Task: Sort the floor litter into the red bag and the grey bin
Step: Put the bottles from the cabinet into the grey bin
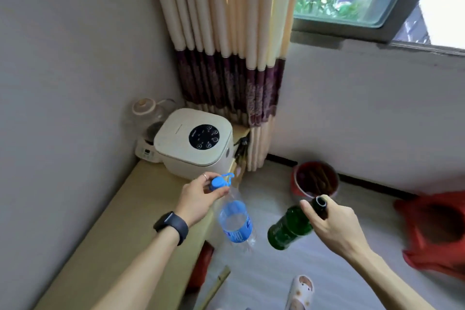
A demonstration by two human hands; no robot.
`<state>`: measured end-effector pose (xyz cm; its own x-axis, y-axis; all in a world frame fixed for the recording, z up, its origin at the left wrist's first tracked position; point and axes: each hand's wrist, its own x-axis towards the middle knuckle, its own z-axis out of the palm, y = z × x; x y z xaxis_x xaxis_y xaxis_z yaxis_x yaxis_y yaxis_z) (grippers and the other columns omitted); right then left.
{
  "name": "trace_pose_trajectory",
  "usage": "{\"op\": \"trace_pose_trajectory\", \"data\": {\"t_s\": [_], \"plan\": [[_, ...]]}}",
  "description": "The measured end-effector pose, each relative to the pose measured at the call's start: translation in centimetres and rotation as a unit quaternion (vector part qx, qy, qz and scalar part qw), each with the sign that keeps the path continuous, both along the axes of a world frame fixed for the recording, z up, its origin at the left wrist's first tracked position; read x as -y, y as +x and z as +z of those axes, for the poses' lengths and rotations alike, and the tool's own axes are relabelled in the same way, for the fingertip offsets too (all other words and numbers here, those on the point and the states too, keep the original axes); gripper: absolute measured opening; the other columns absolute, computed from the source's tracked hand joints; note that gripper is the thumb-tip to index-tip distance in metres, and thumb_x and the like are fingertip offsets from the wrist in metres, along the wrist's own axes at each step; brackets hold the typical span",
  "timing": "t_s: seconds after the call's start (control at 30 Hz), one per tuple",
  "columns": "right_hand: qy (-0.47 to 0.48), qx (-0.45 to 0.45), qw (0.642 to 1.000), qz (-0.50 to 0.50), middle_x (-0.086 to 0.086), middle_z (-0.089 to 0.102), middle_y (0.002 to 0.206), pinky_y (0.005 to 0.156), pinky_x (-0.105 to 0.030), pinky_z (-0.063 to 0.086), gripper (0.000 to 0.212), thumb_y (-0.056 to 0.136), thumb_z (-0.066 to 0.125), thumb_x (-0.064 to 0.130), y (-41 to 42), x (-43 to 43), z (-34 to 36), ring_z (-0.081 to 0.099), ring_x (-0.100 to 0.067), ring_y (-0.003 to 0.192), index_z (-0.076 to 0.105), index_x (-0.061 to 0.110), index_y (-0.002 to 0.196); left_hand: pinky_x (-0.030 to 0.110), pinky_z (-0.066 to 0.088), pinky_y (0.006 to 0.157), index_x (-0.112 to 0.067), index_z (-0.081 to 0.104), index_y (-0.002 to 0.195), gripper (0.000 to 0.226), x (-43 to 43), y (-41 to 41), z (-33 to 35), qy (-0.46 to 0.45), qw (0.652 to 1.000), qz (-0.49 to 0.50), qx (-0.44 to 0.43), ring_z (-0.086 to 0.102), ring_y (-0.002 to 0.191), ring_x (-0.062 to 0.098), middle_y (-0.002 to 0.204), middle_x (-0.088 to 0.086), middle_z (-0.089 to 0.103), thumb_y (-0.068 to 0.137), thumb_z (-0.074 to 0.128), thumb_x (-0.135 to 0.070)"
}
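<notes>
Clasping the neck of a plastic bottle in the left hand and of a green bottle in the right hand, the person had neither yet in the red bag nearby on the floor.

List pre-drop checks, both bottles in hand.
1. Left hand grips the clear plastic bottle with blue cap just below the cap: ok.
2. Right hand grips the green glass bottle by its neck: ok.
3. Red plastic bag on the floor, mouth open: ok.
4. Round red-rimmed container by the wall is the bin to use: cannot tell, no grey shows.
5. Green glass bottle empty: cannot tell.
</notes>
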<state>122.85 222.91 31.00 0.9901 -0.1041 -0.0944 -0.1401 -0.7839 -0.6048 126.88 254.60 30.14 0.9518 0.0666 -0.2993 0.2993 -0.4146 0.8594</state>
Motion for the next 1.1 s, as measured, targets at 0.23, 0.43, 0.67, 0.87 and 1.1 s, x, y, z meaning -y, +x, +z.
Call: {"op": "trace_pose_trajectory", "data": {"t_s": [0.23,0.43,0.67,0.87,1.1], "plan": [[-0.013,-0.048,0.994,-0.101,0.002,0.055,0.048,0.048,-0.025,0.037,0.041,0.088,0.062,0.051,-0.1,13.4,-1.8,0.053,-0.013,0.051,0.049,0.018,0.069,0.012,0.050,0.076,-0.032,0.067,0.097,0.029,13.0,5.0,-2.8,0.068,0.997,-0.026,-0.019,0.066,0.084,-0.007,0.091,-0.018,0.072,0.073,0.083,-0.037],[-0.026,-0.086,0.989,-0.115,0.001,0.057,0.053,0.055,-0.036,0.041,0.040,0.087,0.062,0.053,3.8,23.1,-4.1,0.054,-0.022,0.057,0.048,0.019,0.071,0.035,0.056,0.085,-0.038,0.064,0.094,0.036,21.5,8.5,-6.4,0.083,0.995,0.026,-0.050,0.068,0.087,0.002,0.092,-0.016,0.072,0.065,0.081,-0.052],[-0.025,-0.144,0.984,-0.097,0.009,0.062,0.064,0.061,-0.032,0.040,0.025,0.090,0.060,0.051,10.3,28.5,-7.8,0.057,-0.019,0.065,0.056,0.027,0.085,0.035,0.056,0.081,-0.048,0.056,0.093,0.037,27.6,13.2,-10.9,0.124,0.986,0.072,-0.081,0.068,0.087,0.011,0.094,-0.013,0.072,0.063,0.072,-0.064],[0.004,-0.191,0.974,-0.125,0.012,0.065,0.072,0.062,-0.027,0.046,0.017,0.090,0.059,0.053,15.8,29.1,-12.7,0.060,-0.006,0.070,0.057,0.037,0.093,0.027,0.049,0.071,-0.039,0.058,0.095,0.032,29.8,19.2,-15.7,0.153,0.980,0.071,-0.105,0.066,0.089,0.019,0.100,-0.007,0.071,0.074,0.074,-0.055],[0.019,-0.221,0.967,-0.127,0.017,0.064,0.084,0.069,-0.022,0.042,0.027,0.091,0.060,0.049,23.0,28.5,-21.4,0.061,-0.005,0.078,0.062,0.032,0.112,0.027,0.044,0.068,-0.037,0.056,0.100,0.031,31.4,25.4,-23.9,0.181,0.974,0.067,-0.120,0.065,0.090,0.025,0.098,-0.002,0.071,0.079,0.072,-0.052]]}}
